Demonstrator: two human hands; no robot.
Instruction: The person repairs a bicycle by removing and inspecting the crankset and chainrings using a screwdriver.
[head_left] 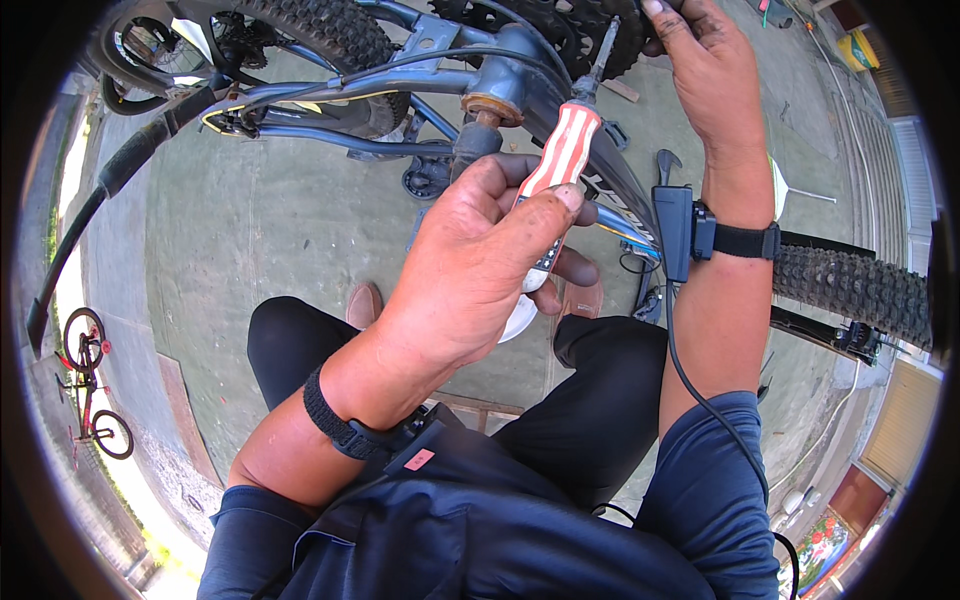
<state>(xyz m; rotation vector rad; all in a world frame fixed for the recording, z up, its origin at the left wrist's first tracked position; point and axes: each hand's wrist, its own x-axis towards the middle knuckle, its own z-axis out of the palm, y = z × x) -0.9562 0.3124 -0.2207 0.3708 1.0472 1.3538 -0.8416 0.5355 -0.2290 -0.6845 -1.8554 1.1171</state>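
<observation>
My left hand [470, 250] is wrapped round the handle of a screwdriver [572, 140] with red and white stripes and a starred lower part. Its dark, grimy shaft points up and away, the tip in front of the toothed chainrings [625, 50] of a blue bike frame [510, 65]. At the top edge my right hand [700, 60] is closed beside the chainrings, thumb against bent fingers; what it pinches is hidden. Just beyond my left hand, a rusty ring [492, 108] sits on the frame's bottom bracket, with a dark cylindrical part [476, 143] below it.
The bike's knobbly tyres lie at the upper left [345, 45] and right [860, 285]. A strapped box [678, 235] with a cable is on my right wrist. A red bike [88, 385] stands far left. Loose parts [428, 172] lie on the green floor [280, 230].
</observation>
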